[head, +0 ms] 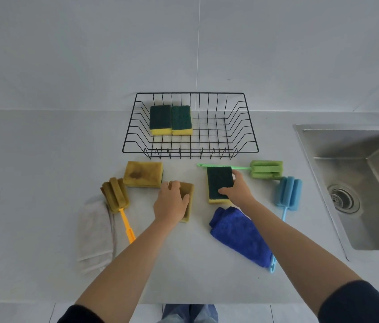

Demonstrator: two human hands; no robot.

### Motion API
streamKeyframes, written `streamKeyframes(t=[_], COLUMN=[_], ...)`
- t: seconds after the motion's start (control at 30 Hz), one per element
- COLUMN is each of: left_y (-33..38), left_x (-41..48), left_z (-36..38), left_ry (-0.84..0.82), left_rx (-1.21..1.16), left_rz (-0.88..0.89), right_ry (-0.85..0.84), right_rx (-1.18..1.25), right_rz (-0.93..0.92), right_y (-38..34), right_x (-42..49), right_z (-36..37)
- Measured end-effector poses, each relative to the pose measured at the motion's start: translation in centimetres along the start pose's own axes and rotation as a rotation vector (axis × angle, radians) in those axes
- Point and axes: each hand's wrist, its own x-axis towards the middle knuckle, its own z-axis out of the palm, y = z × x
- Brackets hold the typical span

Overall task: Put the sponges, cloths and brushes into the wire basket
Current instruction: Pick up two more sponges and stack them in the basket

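The black wire basket (246, 127) stands at the back of the counter with two green-and-yellow sponges (170, 120) side by side in its left half. My left hand (171, 202) grips a stained brown sponge (189, 197) lying on the counter. My right hand (238, 188) grips a green-topped yellow sponge (218, 181) by its right edge. Another stained sponge (143, 174) lies to the left. Around them lie a brown sponge brush with an orange handle (116, 194), a green sponge brush (265, 169), a blue sponge brush (288, 192), a blue cloth (237, 234) and a pale grey cloth (95, 234).
A steel sink (370, 183) is set into the counter at the right. A grey wall rises right behind the basket. The counter's front edge runs just below my forearms.
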Motion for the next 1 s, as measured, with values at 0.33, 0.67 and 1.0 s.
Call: streamKeyframes(t=[0.33,0.67,1.0], left_y=[0.4,-0.3,1.9], left_x=[0.4,2.2,5.0], left_z=[-0.4,-5.9,-10.0], left_ry=[-0.062,-0.223,-0.28], left_rx=[0.147,-1.087,-1.641], left_rz=[-0.06,-0.3,-0.298], right_ry=[-0.114,-0.211,-0.255], right_rx=[0.033,0.144,0.36], right_rz=[-0.008,-0.117,-0.189], right_y=[-1.3,-4.0,-10.3], right_x=[0.0,-1.2,-0.8], right_z=[0.2,-1.9,-3.1])
